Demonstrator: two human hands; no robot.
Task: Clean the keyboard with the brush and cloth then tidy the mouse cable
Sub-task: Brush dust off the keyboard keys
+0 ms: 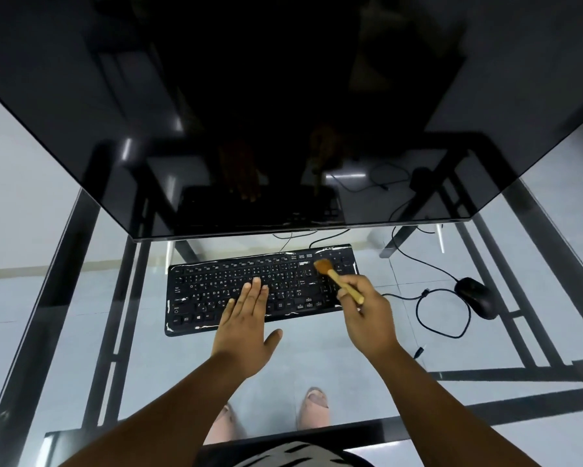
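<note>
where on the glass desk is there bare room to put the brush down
Bare glass left of the keyboard, out to the desk frame, and in front of it around the left hand. Crowded right: the mouse and its looped cable beside the right hand.

Glass desk [317, 358], glossy monitor [249, 112], matt plastic keyboard [216, 284], wooden-handled brush [342, 281].

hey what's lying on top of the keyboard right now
The left hand lies flat on the keyboard; the brush bristles touch its right end, held in the right hand. Keys under the palm are hidden.
</note>
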